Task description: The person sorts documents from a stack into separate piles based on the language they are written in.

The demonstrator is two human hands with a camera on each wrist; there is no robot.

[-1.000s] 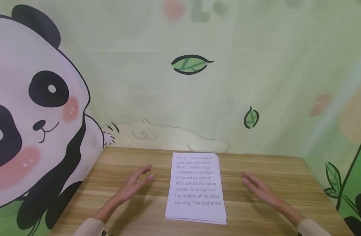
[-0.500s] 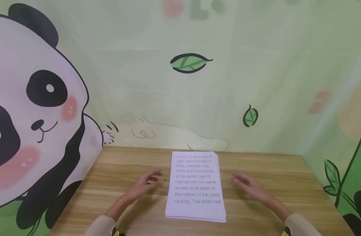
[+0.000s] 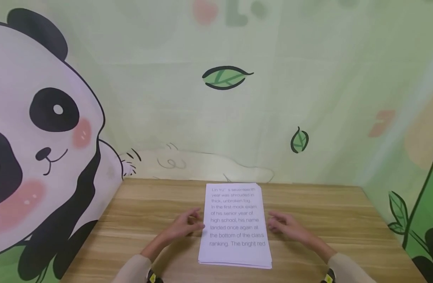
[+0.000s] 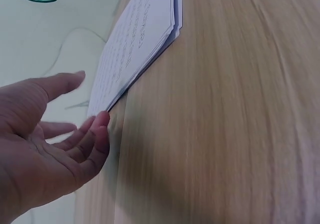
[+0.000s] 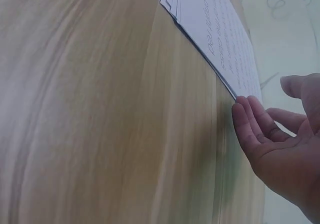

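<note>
A stack of white printed paper (image 3: 234,251) lies on the wooden table, its lower sheets slightly uneven at the near edge. At the stack's left edge is my left hand (image 3: 185,225), its fingers loosely bent and the thumb apart. My right hand (image 3: 288,227) is at the right edge in a mirrored pose. In the left wrist view the fingertips (image 4: 102,119) reach the side of the paper; whether they touch it I cannot tell. The right wrist view has the other fingertips (image 5: 242,102) likewise at the paper's side. Neither hand grips anything.
The wood-grain table (image 3: 138,204) runs back to a pale green wall cloth (image 3: 160,98) printed with leaves. A large panda picture (image 3: 61,157) covers the cloth on the left. Dark bands with yellow marks sit at both cuffs.
Both hands have moved inward from either side, reaching the edges of the paper stack. Their fingers are a little more bent. The stack has stayed in place.
</note>
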